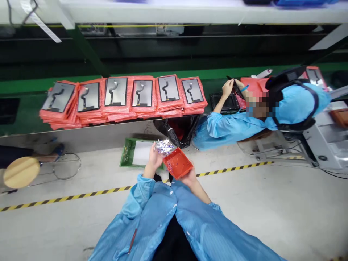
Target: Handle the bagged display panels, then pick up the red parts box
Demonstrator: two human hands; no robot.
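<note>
My left hand (154, 158) is closed around a crumpled handful of small white and purple scraps (164, 146). My right hand (189, 177) grips a small orange tray (178, 162) from below, tilted, with a few tiny bits lying in it. The scraps are held just above the tray's far corner. Both my arms are in blue sleeves.
A green crate (127, 152) with a white sheet sits on the floor ahead, beside a black bag (178, 130). Several stacks of red-wrapped panels (122, 98) line the green belt. A co-worker in blue (244, 119) sits at right. A round wooden stool (21, 172) stands left.
</note>
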